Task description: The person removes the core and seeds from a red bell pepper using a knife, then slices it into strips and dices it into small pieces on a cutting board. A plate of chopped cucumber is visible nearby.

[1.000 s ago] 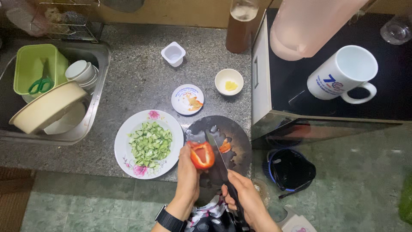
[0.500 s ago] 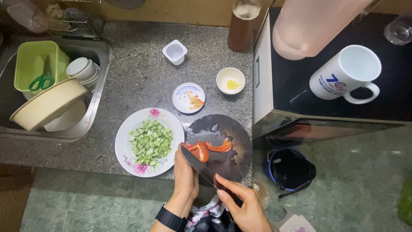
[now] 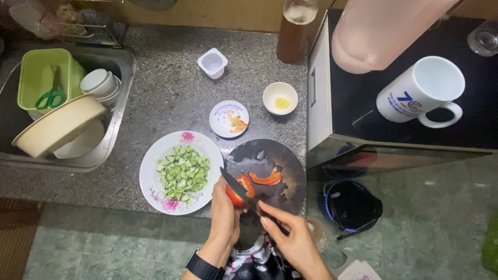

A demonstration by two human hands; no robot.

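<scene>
My left hand point(image 3: 224, 213) presses a red bell pepper piece point(image 3: 240, 190) down on the round dark cutting board point(image 3: 282, 155). A knife point(image 3: 234, 185) lies across that piece, gripped by my right hand point(image 3: 288, 233), blade pointing up-left. A cut strip of red pepper point(image 3: 265, 178) lies on the board just beyond. To the left stands a white flowered plate point(image 3: 151, 181) heaped with chopped green vegetable point(image 3: 183, 173). My left wrist wears a black watch point(image 3: 204, 267).
A small saucer point(image 3: 229, 119), a little bowl with something yellow point(image 3: 280, 98) and a white cup point(image 3: 212, 63) stand behind the board. The sink point(image 3: 120, 93) on the left holds bowls and a green tub with scissors. A white mug point(image 3: 421, 92) sits on a black stove at right; a bin point(image 3: 348, 205) is below.
The pepper was held up off the board a second ago; now it is pressed on the board with the knife laid across it, and a cut strip lies beside it.
</scene>
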